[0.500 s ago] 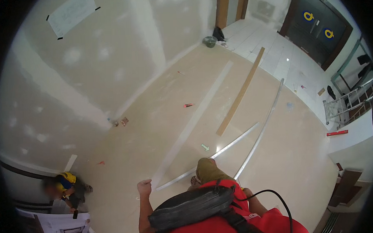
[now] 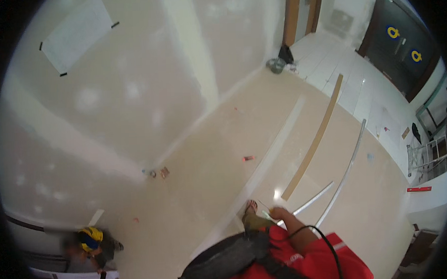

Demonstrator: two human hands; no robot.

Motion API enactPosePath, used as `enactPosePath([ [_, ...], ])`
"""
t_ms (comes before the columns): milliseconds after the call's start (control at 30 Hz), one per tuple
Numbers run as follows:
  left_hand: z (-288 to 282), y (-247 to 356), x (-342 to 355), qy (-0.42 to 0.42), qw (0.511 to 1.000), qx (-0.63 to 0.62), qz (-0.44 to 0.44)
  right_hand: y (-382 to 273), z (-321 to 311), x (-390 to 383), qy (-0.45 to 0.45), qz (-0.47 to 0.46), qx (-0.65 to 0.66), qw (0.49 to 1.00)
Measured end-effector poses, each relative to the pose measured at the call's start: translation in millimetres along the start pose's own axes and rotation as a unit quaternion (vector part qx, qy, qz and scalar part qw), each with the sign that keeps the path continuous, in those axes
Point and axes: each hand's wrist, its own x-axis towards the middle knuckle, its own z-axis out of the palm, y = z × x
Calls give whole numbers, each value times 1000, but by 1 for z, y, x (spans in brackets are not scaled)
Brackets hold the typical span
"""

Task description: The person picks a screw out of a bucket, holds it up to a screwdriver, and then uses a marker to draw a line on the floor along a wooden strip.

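My right hand [image 2: 278,214] reaches out in front of my body, low over the floor beside my leg. Its fingers look curled, and a thin, pale sliver shows by the fingertips, too small to name. A bare foot in a sandal [image 2: 252,205] stands just left of it. Right beside the hand and forearm lies a short silvery metal bar [image 2: 314,199], partly covered by my arm. A longer metal bar [image 2: 347,173] runs farther right. Ahead lies a brown wooden plank [image 2: 316,143]. My left hand is out of sight, behind the black bag [image 2: 227,255] and red clothing.
A red-and-black tool [image 2: 248,159] lies on the beige floor near a pale strip [image 2: 275,150]. A co-worker in yellow and navy [image 2: 93,240] crouches at lower left. A bucket [image 2: 276,65] stands by the wall; a ladder [image 2: 428,157] and red level [image 2: 419,189] are at right.
My left hand, raised in a fist at lower left before, has gone out of view. My right hand has come forward beside my leg. The whole view has shifted, moving the scene right and down.
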Motion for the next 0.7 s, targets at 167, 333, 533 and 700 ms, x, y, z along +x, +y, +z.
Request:
enactPosePath([
  [167, -23, 66, 36, 36, 990, -124, -51, -132, -204, 60, 69, -67, 88, 991],
  [333, -59, 203, 113, 42, 976, -214, -6, -157, -328, 91, 173, -116, 216, 954],
  [533, -125, 312, 238, -84, 989, -113, 36, -32, -295, 150, 205, 50, 234, 949],
  [700, -181, 363, 365, -117, 987, 52, 95, 79, -204, 112, 122, 263, 111, 951],
])
